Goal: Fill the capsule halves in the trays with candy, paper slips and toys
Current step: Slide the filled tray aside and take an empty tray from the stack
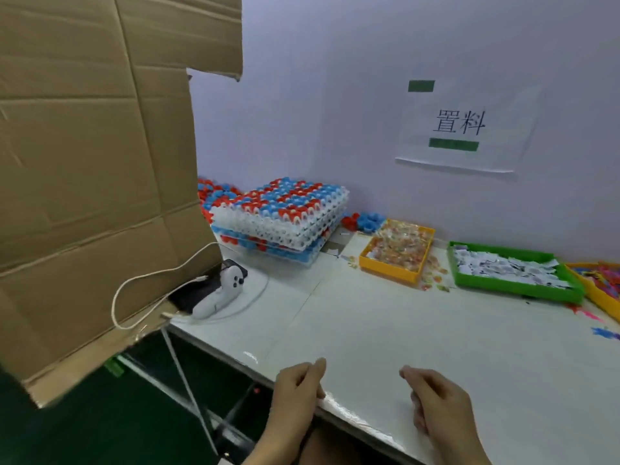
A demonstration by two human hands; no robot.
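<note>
A stack of white trays (278,226) packed with red and blue capsule halves stands at the back left of the white table (369,317). An orange bin of wrapped candy (397,250) sits to its right, then a green bin of paper slips (513,271), then an orange bin of colourful toys (600,280) cut off at the right edge. My left hand (297,385) hovers at the table's near edge with loosely curled fingers, holding nothing. My right hand (436,402) hovers over the table beside it, fingers also loosely curled, holding nothing.
A large cardboard box (94,162) fills the left side. A white controller (218,293) with a cable lies by the box on the table. Loose capsule halves (364,221) lie against the wall. Stray candies (434,280) lie near the bins. A paper sign (459,129) hangs on the wall.
</note>
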